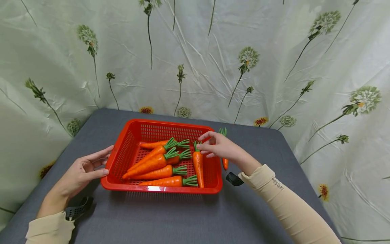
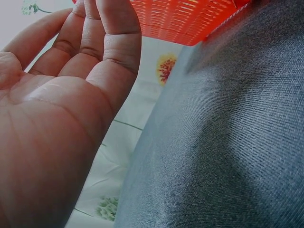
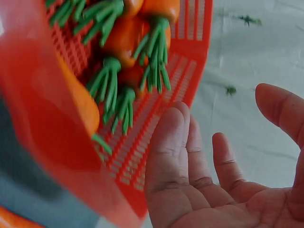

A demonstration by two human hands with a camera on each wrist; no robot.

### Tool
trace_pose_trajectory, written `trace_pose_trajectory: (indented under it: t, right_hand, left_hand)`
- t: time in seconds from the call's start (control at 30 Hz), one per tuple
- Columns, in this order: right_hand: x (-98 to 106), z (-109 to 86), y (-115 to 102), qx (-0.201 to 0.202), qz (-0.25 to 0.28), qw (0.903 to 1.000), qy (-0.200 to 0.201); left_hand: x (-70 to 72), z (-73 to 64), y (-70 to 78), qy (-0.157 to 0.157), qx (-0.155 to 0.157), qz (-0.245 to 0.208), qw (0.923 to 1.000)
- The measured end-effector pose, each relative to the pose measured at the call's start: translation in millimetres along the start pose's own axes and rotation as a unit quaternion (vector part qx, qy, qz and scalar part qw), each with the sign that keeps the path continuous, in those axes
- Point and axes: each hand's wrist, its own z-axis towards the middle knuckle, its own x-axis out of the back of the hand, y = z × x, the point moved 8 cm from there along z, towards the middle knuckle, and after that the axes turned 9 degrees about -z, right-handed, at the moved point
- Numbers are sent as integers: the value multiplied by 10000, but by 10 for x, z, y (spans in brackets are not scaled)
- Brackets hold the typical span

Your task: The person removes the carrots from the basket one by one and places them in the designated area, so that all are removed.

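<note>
A red plastic basket (image 1: 164,189) with slotted walls holds several orange carrots (image 1: 152,163) with green stem tufts. One carrot (image 1: 198,167) in it lies apart near the right end, pointing toward the front. My left hand (image 1: 83,173) is at the basket's left rim, fingers and thumb loosely extended; whether they touch the rim is hard to tell. Over the right side of the basket is my right hand (image 1: 217,147), its fingers loosely bent. Nothing lies between its fingers (image 3: 166,156) in the right wrist view. Outside the right wall another carrot (image 1: 225,163) lies partly hidden behind that hand.
A grey cloth-covered table (image 1: 158,220) bears the basket. A pale curtain (image 1: 207,61) with a flower print hangs behind and around the table. Dark straps circle both wrists, the left strap (image 1: 77,210) close above the tabletop.
</note>
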Motion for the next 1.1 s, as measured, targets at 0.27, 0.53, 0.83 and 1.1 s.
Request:
trace_pose_trajectory:
  t: [0.27, 0.53, 0.83, 1.1]
  right_hand:
    - [-307, 18, -82, 3, -30, 9991, -431]
    - [-577, 130, -162, 31, 88, 9966, -814]
    - [-859, 261, -264, -169, 254, 9932, -1123]
    - [-971, 342, -317, -267, 347, 9911, -1255]
  left_hand:
    - [2, 4, -16, 30, 43, 54, 10000]
    - [-4, 5, -7, 42, 12, 98, 9999]
    - [0, -10, -10, 32, 2, 53, 10000]
    - [-5, -12, 9, -25, 11, -19, 10000]
